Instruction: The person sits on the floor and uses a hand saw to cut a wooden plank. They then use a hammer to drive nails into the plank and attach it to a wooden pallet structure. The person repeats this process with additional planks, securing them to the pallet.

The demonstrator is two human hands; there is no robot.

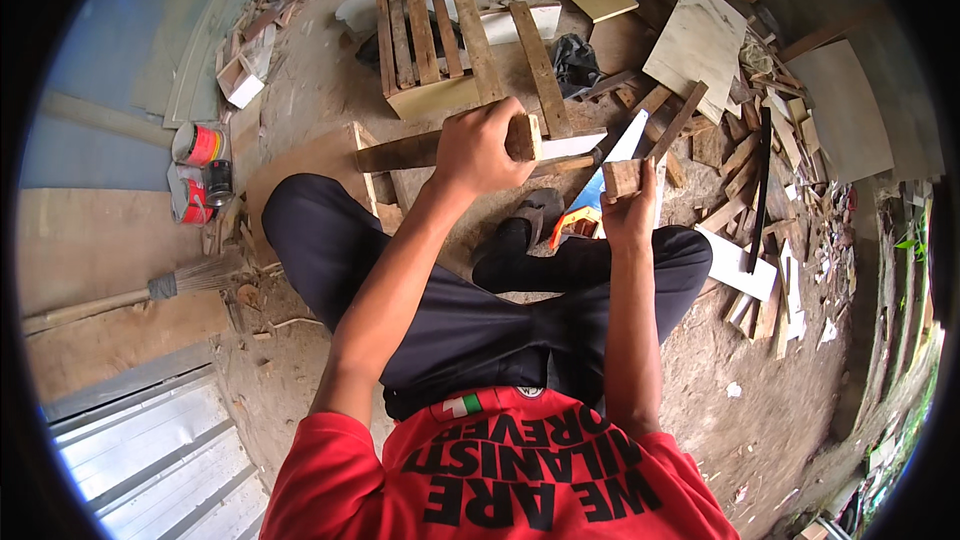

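Note:
My left hand (478, 148) grips a long wooden batten (400, 152) near its cut end, holding it level above my knees. My right hand (630, 210) holds a small wooden block (621, 178) just to the right of that end. Below the block lies a handsaw (600, 190) with a pale blade and an orange handle, resting on the ground by my foot. I sit with legs in dark trousers and a red shirt.
A slatted wooden crate (430, 40) stands ahead. Offcuts and plywood sheets (700, 35) pile up at the right. Two red tins (200, 145) and a broom (130, 295) lie at the left, with corrugated metal sheet (150, 450) at the lower left.

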